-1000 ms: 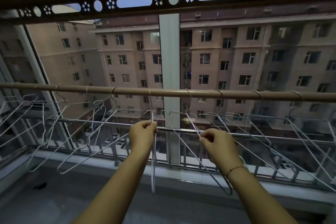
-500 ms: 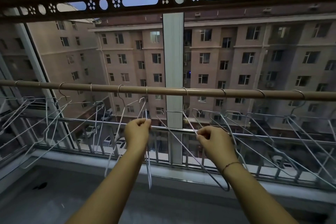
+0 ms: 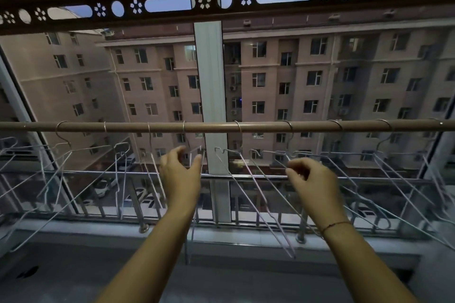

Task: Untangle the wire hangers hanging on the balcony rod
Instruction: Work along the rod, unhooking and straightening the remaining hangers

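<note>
Wire hangers (image 3: 265, 200) crowding rod (image 3: 307, 127), window post (image 3: 209, 81) behind — railing (image 3: 138, 173) below

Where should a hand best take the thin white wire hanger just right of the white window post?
Pinch this hanger at its bent top corner, coming from the left; there the wire stands free, while lower down the next hanger crowds it.

No legible text, labels, brands, numbers or signs observed anywhere in the head view.
</note>
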